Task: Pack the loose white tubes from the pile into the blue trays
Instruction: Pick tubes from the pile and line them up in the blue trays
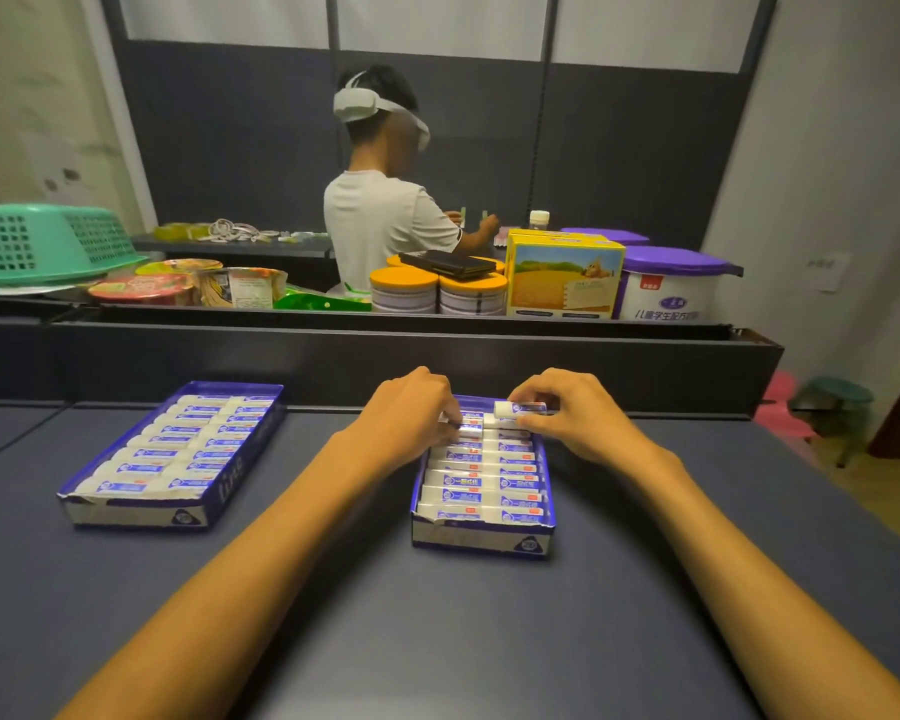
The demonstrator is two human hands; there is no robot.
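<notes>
Two blue trays stand on the dark table. The left tray (230, 485) is filled with two columns of white tubes. The right tray (547, 491) also holds rows of white tubes (481, 483). My left hand (411, 407) is over that tray's far left corner, its fingers curled down onto a tube (471, 417) there. My right hand (575, 413) pinches a white tube (520, 407) just above the far right corner of the same tray. No loose pile is visible.
Behind the table runs a dark raised ledge (385, 350). Beyond it stand orange-lidded cans (440, 291), a yellow box (562, 275), a purple-lidded tub (671, 283), noodle cups (141, 288) and a green basket (42, 244). A person (385, 220) works farther back.
</notes>
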